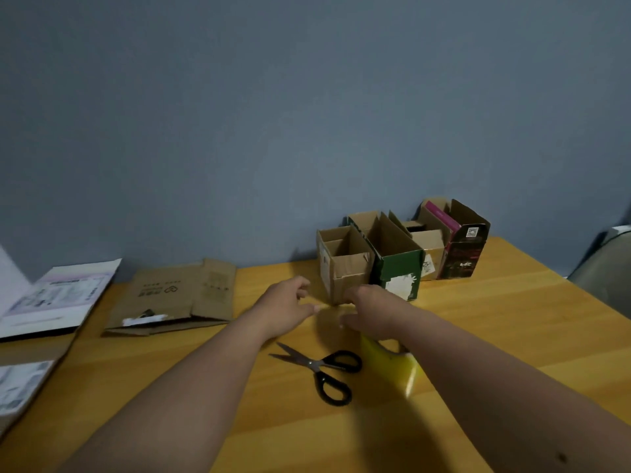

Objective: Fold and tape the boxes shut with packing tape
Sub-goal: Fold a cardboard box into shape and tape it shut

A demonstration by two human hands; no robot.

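My left hand (286,308) pinches the free end of a clear strip of packing tape (331,322). My right hand (372,314) holds the other end of the strip, and the blurred yellowish tape roll (404,367) hangs under its wrist. The strip is stretched between both hands just above the table, right in front of a small open brown box (345,268). Behind and to the right stand an open green box (396,261), another small brown box (428,249) and a dark box (462,247), all with their top flaps up.
Black scissors (324,368) lie open on the wooden table (512,319) below my hands. A flattened brown carton (174,298) lies to the left, with white printed flat cartons (54,298) beyond it at the table's left edge. A grey chair back (604,271) shows at the right.
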